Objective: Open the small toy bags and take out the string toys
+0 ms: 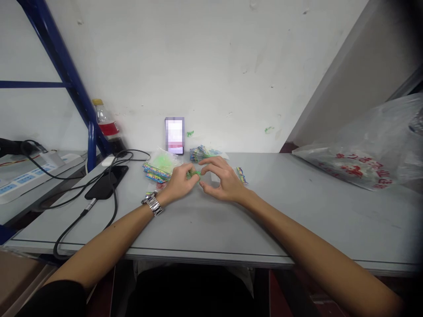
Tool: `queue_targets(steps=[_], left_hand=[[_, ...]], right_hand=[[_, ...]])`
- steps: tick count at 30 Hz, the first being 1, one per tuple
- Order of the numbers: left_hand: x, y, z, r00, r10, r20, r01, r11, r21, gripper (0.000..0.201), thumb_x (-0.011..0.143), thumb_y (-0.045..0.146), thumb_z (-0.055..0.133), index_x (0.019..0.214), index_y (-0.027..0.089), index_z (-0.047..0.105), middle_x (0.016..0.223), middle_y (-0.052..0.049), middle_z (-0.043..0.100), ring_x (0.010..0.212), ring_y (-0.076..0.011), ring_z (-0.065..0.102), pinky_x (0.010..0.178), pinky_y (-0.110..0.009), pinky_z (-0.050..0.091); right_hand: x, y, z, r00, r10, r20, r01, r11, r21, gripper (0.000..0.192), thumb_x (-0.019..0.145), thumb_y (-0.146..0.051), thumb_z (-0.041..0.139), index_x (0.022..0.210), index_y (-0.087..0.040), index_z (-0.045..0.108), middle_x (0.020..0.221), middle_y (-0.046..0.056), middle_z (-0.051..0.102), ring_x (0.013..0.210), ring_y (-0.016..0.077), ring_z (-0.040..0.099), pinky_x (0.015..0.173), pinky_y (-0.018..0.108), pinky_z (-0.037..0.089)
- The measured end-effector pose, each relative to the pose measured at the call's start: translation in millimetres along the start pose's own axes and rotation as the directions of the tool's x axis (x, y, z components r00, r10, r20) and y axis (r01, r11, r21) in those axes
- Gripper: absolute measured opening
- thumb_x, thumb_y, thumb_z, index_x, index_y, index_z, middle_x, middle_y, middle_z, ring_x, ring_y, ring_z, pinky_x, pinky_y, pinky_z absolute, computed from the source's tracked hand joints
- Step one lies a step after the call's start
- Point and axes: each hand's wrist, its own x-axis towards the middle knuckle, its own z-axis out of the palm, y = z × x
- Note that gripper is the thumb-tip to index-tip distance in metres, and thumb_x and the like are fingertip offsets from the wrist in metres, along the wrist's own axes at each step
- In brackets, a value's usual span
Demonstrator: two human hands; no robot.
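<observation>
My left hand (182, 180), with a metal watch at its wrist, pinches a small green piece (198, 173) whose kind I cannot make out. Just to the right of it is my right hand (221, 178), thumb and fingers apart in a curve, holding nothing that I can see. Left of my hands lie colourful printed packets (156, 172) and a clear bag (164, 159) with light green contents. Behind my hands is a pile of blue patterned packets (202, 152). One narrow packet (242, 175) lies beyond my right hand.
A lit phone (175, 135) leans on the wall. At left are a dark phone (106, 182) with black cables, a white power strip (36, 176) and a cola bottle (109, 127) near a blue metal frame. A translucent plastic bag (363, 145) occupies the right side of the grey table.
</observation>
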Motion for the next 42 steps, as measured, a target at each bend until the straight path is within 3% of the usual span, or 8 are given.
queue_targets(steps=[7,17,22,26,33,37,42], left_hand=[[0.3,-1.1,0.2,1.0,0.014,-0.005,-0.014,1.0,-0.002,0.013,0.072,0.02,0.049,0.061,0.019,0.042,0.059,0.004,0.044,0.058,-0.011,0.039,0.057,-0.026,0.029],[0.9,-3.6,0.5,1.0,-0.012,-0.012,0.012,1.0,0.001,0.014,0.072,0.023,0.05,0.061,0.019,0.043,0.059,0.004,0.045,0.059,-0.0113,0.039,0.058,-0.026,0.03],[1.5,-1.7,-0.5,1.0,-0.026,-0.011,0.026,1.0,0.012,0.015,0.072,0.023,0.05,0.06,0.018,0.043,0.059,0.004,0.045,0.06,-0.0116,0.04,0.06,-0.026,0.031],[1.3,0.3,-1.2,0.999,-0.042,0.0,0.042,0.999,0.016,0.015,0.073,0.023,0.051,0.061,0.018,0.044,0.059,0.004,0.045,0.059,-0.0111,0.039,0.058,-0.026,0.03],[1.7,1.8,-1.7,0.999,-0.048,-0.002,0.048,0.999,-0.002,0.016,0.072,0.021,0.051,0.059,0.019,0.042,0.058,0.004,0.045,0.058,-0.0114,0.04,0.058,-0.026,0.031],[2.1,-0.3,-1.4,0.998,-0.06,-0.011,0.06,0.998,-0.025,0.019,0.072,0.023,0.052,0.058,0.019,0.04,0.057,0.004,0.042,0.059,-0.0114,0.038,0.058,-0.026,0.03],[3.0,-3.4,-1.9,0.996,-0.093,0.011,0.094,0.984,-0.15,0.02,0.073,0.028,0.054,0.059,0.019,0.043,0.058,0.004,0.042,0.059,-0.0115,0.039,0.059,-0.027,0.031]], right_hand=[[0.6,3.0,3.5,0.999,-0.034,0.014,0.033,0.999,0.027,0.002,0.081,-0.022,0.061,0.079,-0.022,0.059,0.108,0.01,0.065,0.101,0.026,0.059,0.088,0.048,0.048],[1.3,2.7,2.8,0.999,-0.051,-0.019,0.051,0.999,0.0,0.007,0.08,-0.015,0.058,0.076,-0.02,0.06,0.103,0.01,0.067,0.096,0.0259,0.061,0.084,0.046,0.047],[4.0,0.2,-1.2,0.992,0.08,-0.1,-0.076,0.996,0.043,0.008,0.078,-0.015,0.056,0.074,-0.021,0.056,0.097,0.009,0.068,0.092,0.0241,0.064,0.079,0.041,0.05],[5.7,2.4,-2.6,0.958,0.231,-0.172,-0.216,0.971,0.102,0.006,0.078,-0.017,0.055,0.075,-0.022,0.055,0.084,0.005,0.068,0.086,0.0227,0.064,0.076,0.038,0.05],[6.5,11.9,-6.7,0.817,0.53,-0.229,-0.478,0.843,0.245,0.005,0.078,-0.025,0.057,0.075,-0.021,0.057,0.075,0.002,0.065,0.07,0.0177,0.06,0.064,0.033,0.048],[8.4,21.4,-6.7,0.686,0.682,-0.254,-0.54,0.711,0.451,0.009,0.075,-0.026,0.062,0.074,-0.02,0.056,0.072,0.001,0.063,0.07,0.0165,0.062,0.067,0.032,0.05],[12.8,26.1,-8.0,0.485,0.861,-0.155,-0.524,0.428,0.737,0.013,0.072,-0.022,0.063,0.071,-0.021,0.05,0.064,-0.002,0.063,0.064,0.0131,0.065,0.069,0.03,0.053]])
